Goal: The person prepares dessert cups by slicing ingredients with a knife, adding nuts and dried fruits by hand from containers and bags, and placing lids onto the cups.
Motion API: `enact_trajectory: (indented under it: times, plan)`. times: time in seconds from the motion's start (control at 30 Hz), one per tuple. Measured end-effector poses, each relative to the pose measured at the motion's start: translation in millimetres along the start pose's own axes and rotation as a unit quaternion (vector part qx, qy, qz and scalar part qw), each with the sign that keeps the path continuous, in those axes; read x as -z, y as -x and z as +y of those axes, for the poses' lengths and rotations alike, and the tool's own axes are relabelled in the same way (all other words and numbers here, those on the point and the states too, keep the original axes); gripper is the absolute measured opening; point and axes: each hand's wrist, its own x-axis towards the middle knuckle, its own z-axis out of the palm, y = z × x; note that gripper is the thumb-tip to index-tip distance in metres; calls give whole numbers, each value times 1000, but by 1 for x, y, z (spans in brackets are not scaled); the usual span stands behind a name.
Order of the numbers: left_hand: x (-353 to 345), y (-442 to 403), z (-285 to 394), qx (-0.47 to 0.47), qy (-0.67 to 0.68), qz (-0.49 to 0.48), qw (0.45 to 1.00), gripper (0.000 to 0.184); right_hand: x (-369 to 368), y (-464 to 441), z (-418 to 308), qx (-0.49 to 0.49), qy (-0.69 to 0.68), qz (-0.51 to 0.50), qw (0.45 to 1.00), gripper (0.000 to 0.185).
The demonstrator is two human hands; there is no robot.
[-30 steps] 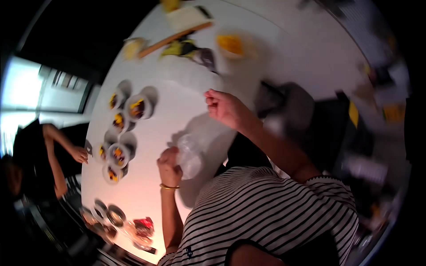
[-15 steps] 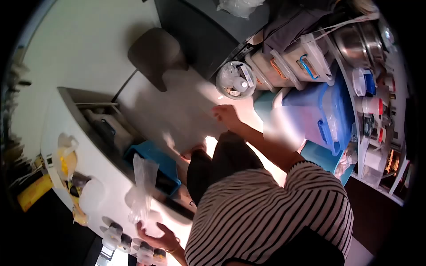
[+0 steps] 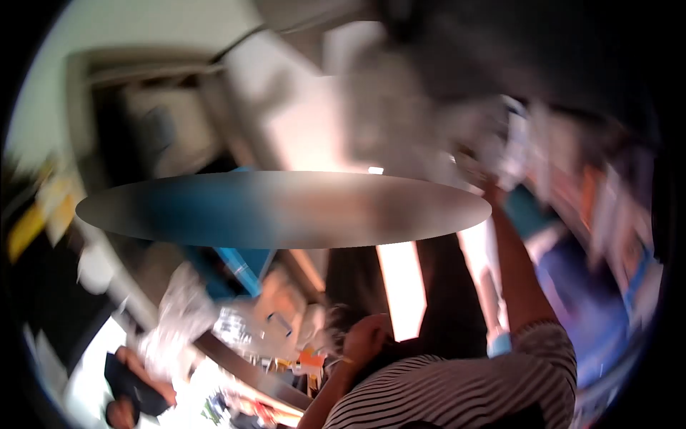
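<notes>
My left hand [image 3: 368,337] is drawn in near my lap, its fingers curled closed. Something greyish and see-through shows at its fingertips, too blurred to name. Left of it, crumpled clear plastic [image 3: 239,325] lies by the desk edge, and a larger pale clear plastic bag [image 3: 182,304] hangs further left. My right arm reaches forward, and my right hand [image 3: 471,166] is smeared by motion beside a round bin [image 3: 489,132] with pale contents. Whether that hand holds anything is unclear.
A blue bin [image 3: 239,268] stands left of my legs, partly covered by a blurred oval patch. Blurred storage boxes [image 3: 572,164] and a blue-purple tub [image 3: 582,286] line the right. At lower left appears a person in dark clothing [image 3: 139,386]. A yellow object [image 3: 28,232] lies far left.
The view has swung and blurred. My left hand has gone from spread beside the hanging plastic bag to closed near my lap. My right hand has moved forward to the round bin.
</notes>
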Motion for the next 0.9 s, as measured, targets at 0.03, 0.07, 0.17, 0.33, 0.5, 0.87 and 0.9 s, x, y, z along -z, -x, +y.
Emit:
enact_trajectory:
  times: [0.03,0.07,0.17,0.33,0.5,0.87,0.9]
  plan:
    - [-2,-5,5,2,45,28,999,22,26,-4,0,25,27,-12,999,47]
    - [-8,0,-6,28,20,28,999,23,38,-11,-5,60,51,-4,997,40]
    - [-21,4,-9,66,-8,96,993,31,75,-21,-1,138,100,69,983,26]
    - [8,39,18,63,51,154,985,32,141,-22,-19,163,-57,-77,982,30]
    - [42,97,41,-27,105,306,946,30,316,0,-100,292,-126,-50,947,14]
    - [237,267,-35,46,115,764,633,18,728,180,-442,612,-298,236,693,72]
    - [243,272,-56,64,148,783,601,17,750,207,-480,656,-287,230,659,81]
